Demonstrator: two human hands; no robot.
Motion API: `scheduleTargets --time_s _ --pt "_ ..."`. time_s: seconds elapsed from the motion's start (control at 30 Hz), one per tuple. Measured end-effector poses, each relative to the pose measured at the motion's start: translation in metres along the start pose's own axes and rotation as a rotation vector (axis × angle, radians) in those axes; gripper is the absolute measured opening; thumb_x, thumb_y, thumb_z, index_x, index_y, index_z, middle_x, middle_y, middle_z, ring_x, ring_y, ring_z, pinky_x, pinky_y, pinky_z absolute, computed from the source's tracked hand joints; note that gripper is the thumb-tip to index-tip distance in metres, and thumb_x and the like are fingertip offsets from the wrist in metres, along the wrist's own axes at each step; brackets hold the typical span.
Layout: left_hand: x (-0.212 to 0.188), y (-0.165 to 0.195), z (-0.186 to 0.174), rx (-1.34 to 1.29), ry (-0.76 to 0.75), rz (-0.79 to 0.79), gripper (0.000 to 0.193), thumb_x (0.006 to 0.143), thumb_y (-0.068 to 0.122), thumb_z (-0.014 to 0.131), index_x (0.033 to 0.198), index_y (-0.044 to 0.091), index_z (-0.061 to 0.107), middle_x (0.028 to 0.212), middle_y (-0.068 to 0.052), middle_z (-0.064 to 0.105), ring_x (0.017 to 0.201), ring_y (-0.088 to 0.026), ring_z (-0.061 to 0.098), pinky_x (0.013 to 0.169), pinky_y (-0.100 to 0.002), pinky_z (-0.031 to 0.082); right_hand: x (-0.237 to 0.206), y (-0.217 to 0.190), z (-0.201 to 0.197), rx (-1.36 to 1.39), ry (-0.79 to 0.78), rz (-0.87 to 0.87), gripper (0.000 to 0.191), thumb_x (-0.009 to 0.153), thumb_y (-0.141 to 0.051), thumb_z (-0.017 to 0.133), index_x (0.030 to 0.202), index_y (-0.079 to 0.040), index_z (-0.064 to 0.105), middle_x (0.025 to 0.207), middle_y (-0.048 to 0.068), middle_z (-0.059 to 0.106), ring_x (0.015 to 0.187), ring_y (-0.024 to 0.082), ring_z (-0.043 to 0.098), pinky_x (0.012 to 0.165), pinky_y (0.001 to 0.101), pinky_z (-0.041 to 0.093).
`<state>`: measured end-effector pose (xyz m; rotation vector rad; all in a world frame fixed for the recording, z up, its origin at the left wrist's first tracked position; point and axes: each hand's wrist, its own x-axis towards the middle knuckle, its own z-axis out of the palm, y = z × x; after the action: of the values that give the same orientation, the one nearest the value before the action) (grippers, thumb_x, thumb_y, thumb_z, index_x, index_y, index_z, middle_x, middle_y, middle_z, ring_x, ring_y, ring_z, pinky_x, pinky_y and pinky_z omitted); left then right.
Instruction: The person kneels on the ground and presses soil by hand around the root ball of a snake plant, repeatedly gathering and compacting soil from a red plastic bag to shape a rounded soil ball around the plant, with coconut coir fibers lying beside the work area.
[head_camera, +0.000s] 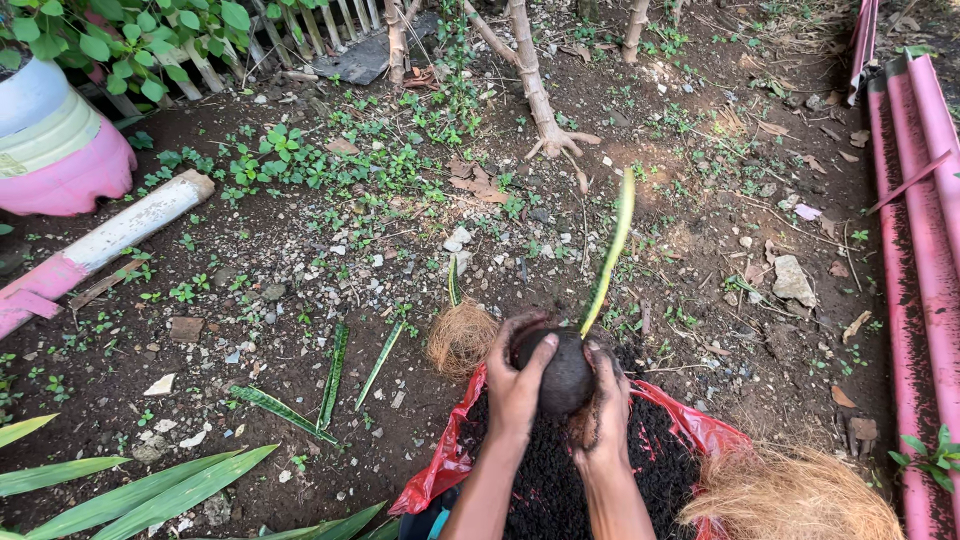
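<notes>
Three loose striped leaf cuttings (335, 375) lie on the bare ground left of the hands, flat on the soil and apart from one another, and no soil is packed round any of them yet, so by my reading they are what is left to do. Just right of them, touching the ground near the upper edge of the red plastic bag (440, 470), sits a tuft of brown coconut fibre (460, 338) with a short green cutting (453, 283) standing in it; whether that one is finished I cannot tell. Next comes the left hand (515, 385), its fingers curled round the left side of a dark ball of soil (565, 375), and the right hand (605, 410) presses the ball's right side, fingers wrapped close, so both hands hold it together above the bag. A long green-and-yellow leaf (610, 250) rises from the top of the ball, leaning to the right. The ball looks already shaped and the leaf already set in it, while no fibre wraps it yet. Beneath the hands the bag lies open on the ground, heaped with black potting mix (560, 480). At the bag's lower right edge rests a bigger heap of coconut fibre (790, 500), seemingly untouched.
</notes>
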<state>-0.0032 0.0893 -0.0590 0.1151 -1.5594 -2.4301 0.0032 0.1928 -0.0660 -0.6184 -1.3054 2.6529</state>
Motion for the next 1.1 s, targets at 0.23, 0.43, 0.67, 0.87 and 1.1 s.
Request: scheduleTargets --time_s 0.23,0.43,0.67,0.87,1.1 --pt "-0.002 -0.046 0.004 -0.016 0.257 -0.102 0.029 0.097 0.019 0.061 0.116 0.004 0.075 0.109 -0.007 0.075 0.1 -0.016 0.067 0.092 -0.029 0.052 -0.006 -0.007 0.011 -0.263 -0.001 -0.265 0.031 0.092 -0.013 0.068 0.12 -0.002 0.072 0.118 0.011 0.074 0.105 0.019 0.07 0.097 0.0362 0.057" --pt "0.002 -0.052 0.0 -0.001 0.296 -0.071 0.021 0.092 0.012 0.066 0.106 0.0 0.075 0.102 -0.008 0.076 0.094 -0.016 0.069 0.088 -0.029 0.054 -0.011 0.013 0.019 -0.479 -0.006 -0.305 0.029 0.093 -0.014 0.069 0.118 0.0 0.074 0.109 0.01 0.076 0.096 0.016 0.069 0.088 0.0303 0.055" --pt "0.001 -0.039 0.001 0.167 0.309 -0.061 0.017 0.085 0.009 0.07 0.098 -0.001 0.076 0.094 -0.008 0.077 0.089 -0.017 0.071 0.085 -0.031 0.056 -0.004 0.035 0.006 -0.47 0.007 -0.35 0.029 0.093 -0.012 0.066 0.117 0.003 0.072 0.105 0.009 0.075 0.091 0.013 0.067 0.083 0.0296 0.056" --pt "-0.001 -0.025 0.004 0.322 0.26 -0.04 0.028 0.086 0.015 0.07 0.111 0.003 0.072 0.106 -0.009 0.078 0.102 -0.02 0.072 0.096 -0.032 0.052 0.0 0.023 0.01 -0.186 0.073 -0.18 0.031 0.094 -0.014 0.069 0.118 0.006 0.072 0.102 0.011 0.074 0.088 0.02 0.067 0.081 0.0349 0.055" --pt "-0.002 -0.004 0.005 0.263 0.174 0.071 0.034 0.094 0.021 0.063 0.124 0.004 0.067 0.118 -0.012 0.074 0.113 -0.022 0.069 0.103 -0.033 0.049 -0.014 0.002 0.021 -0.277 0.106 -0.183 0.04 0.101 -0.034 0.051 0.127 -0.005 0.062 0.113 0.012 0.07 0.102 0.023 0.07 0.091 0.0372 0.056"
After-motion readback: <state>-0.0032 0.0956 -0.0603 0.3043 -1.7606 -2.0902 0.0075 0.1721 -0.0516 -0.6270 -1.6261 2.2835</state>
